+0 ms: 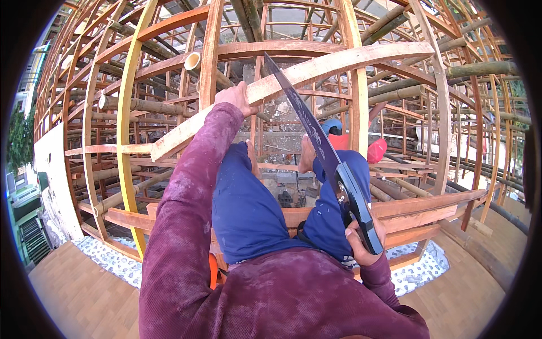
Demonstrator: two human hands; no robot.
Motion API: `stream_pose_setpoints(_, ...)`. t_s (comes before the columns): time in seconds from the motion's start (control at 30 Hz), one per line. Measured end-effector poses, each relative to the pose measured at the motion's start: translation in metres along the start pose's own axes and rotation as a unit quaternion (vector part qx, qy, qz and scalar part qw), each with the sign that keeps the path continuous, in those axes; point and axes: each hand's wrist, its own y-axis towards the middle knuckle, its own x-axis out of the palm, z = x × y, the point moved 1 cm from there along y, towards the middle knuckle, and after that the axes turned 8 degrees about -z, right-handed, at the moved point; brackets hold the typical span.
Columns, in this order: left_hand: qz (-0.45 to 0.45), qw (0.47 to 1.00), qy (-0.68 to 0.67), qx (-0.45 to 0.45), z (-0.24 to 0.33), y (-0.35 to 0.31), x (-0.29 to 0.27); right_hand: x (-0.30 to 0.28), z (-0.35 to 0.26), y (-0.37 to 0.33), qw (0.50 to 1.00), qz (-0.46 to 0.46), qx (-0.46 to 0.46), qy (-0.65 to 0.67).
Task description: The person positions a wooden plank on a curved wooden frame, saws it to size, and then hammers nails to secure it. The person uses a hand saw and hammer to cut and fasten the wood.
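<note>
Nearest to you, your right hand (pixel 364 243) was wrapped tight around the dark handle of a handsaw (pixel 322 150), low on your right side just above your maroon sleeve. The saw's long blade ran up and to the left from that grip, passing over your right knee, and its tip met the lower edge of a pale curved plank (pixel 293 76). Your knees, in blue shorts (pixel 248 209), were bent in front of you, and your bare feet rested on a rail of the wooden frame (pixel 406 212) you sat on.

Farther out, your left arm stretched up to the plank, and your left hand (pixel 232 96) was closed over its upper edge, just left of where the blade touched it. The plank slanted from lower left to upper right across the frame's upright ribs, one of them yellow (pixel 127 124).

Beyond the plank, the lattice of curved wooden ribs and bamboo poles (pixel 418 93) filled the view. Below, between your feet, rubble lay on the ground, and a person in a blue cap (pixel 332 125) and red top crouched there.
</note>
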Motion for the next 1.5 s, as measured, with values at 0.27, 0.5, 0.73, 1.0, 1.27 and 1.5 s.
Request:
stream_pose_setpoints(0.27,-0.005,1.0,0.022,0.004,0.008,0.012,-0.003,0.041,0.012,0.254,0.994,-0.038,-0.092,0.056)
stream_pose_setpoints(0.5,-0.01,1.0,-0.002,0.007,-0.003,0.007,0.008,0.011,0.001,0.027,0.999,-0.005,-0.031,-0.018)
stream_pose_setpoints(0.73,-0.009,1.0,0.017,0.004,0.008,0.007,0.007,0.03,0.014,0.15,0.995,-0.031,-0.064,0.073)
stream_pose_setpoints(1.0,0.007,1.0,0.011,0.0,-0.003,0.015,0.005,0.037,0.021,0.142,0.995,-0.019,-0.084,0.051)
stream_pose_setpoints(1.27,-0.013,1.0,0.008,-0.007,-0.007,0.004,0.01,0.013,0.0,0.078,0.997,-0.006,-0.042,0.063)
stream_pose_setpoints(1.5,0.0,1.0,0.019,0.0,-0.002,0.009,0.004,0.044,0.031,0.216,0.996,-0.042,-0.064,0.052)
